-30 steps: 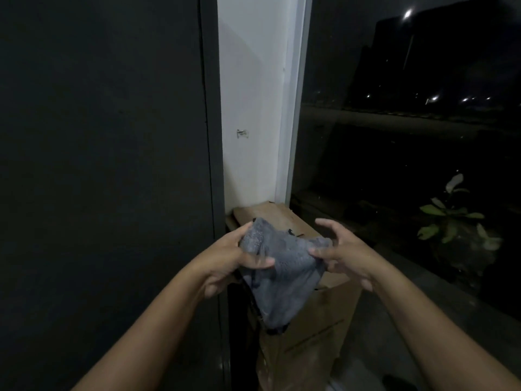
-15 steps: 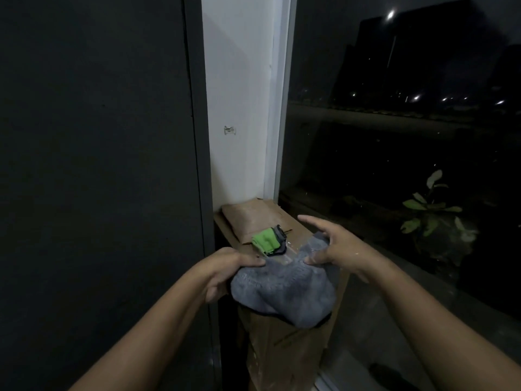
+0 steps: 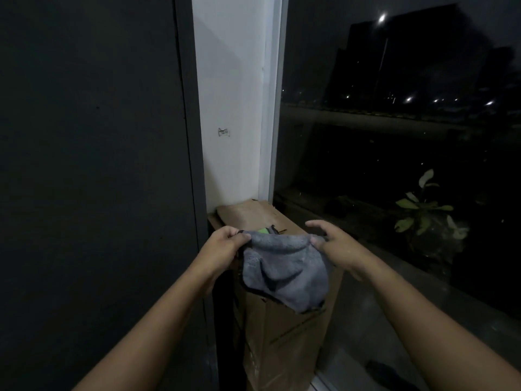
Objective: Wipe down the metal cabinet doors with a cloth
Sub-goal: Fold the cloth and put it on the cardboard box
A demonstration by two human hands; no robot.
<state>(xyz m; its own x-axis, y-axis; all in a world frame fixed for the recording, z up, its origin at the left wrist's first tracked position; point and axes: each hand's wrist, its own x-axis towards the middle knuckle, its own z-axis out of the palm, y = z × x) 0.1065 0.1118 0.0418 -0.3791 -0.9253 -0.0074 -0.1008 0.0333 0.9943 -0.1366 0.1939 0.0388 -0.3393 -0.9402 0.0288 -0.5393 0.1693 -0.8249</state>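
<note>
Reaching in from bottom corners to frame centre; pinching cloth (image 3: 284,273) with curled left hand (image 3: 224,245) and right hand (image 3: 337,248), fingers splayed.

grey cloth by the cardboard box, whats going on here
A person holds a grey terry cloth spread between both hands: the left hand grips one top corner, the right hand pinches the other. The cloth hangs in front of a tall brown cardboard box beside the dark metal cabinet door. No wiping yet; the cloth is not touching the door.
</note>
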